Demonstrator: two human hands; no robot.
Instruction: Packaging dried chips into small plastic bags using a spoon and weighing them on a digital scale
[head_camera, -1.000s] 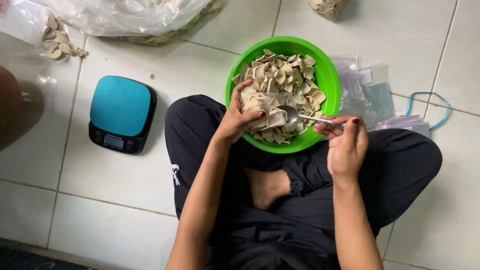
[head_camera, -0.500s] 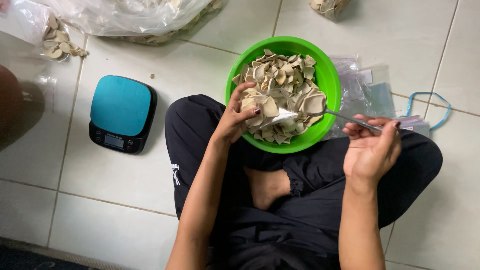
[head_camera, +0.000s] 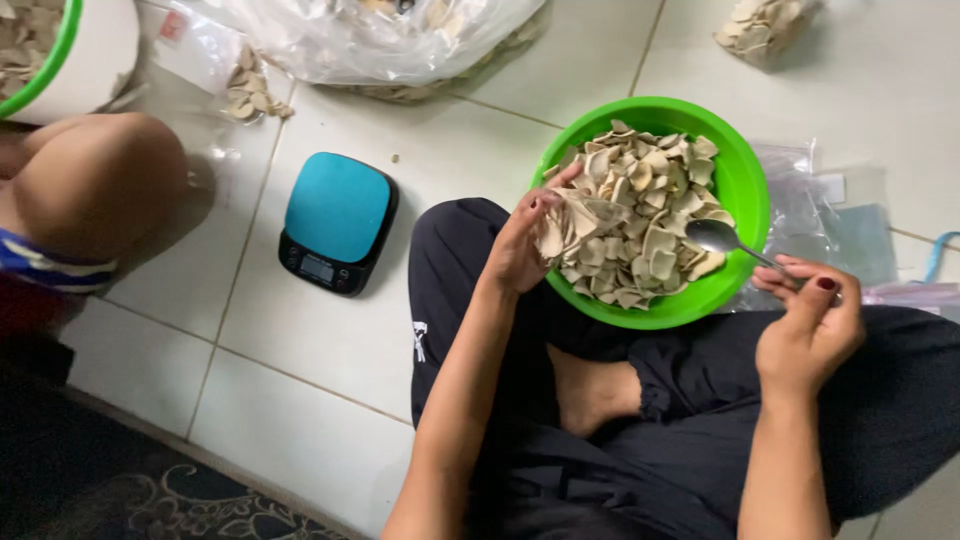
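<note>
A green bowl (head_camera: 744, 180) full of pale beige chips (head_camera: 650, 215) rests against my crossed legs in black trousers. My left hand (head_camera: 520, 245) holds a small clear bag stuffed with chips (head_camera: 572, 222) at the bowl's left rim. My right hand (head_camera: 808, 325) grips the handle of a metal spoon (head_camera: 722, 240); its empty bowl lies over the chips at the right side of the green bowl.
A teal kitchen scale (head_camera: 338, 222) sits on the white tiles to the left. Another person's knee (head_camera: 95, 185) and a white tub with a green rim (head_camera: 75, 55) are at far left. A big clear bag of chips (head_camera: 390, 40) lies behind; empty clear bags (head_camera: 835, 215) lie at right.
The view has shifted right and the scale now appears farther left. My right hand drew the spoon back out of the chips toward the bowl's right rim. My left hand kept the small bag.
</note>
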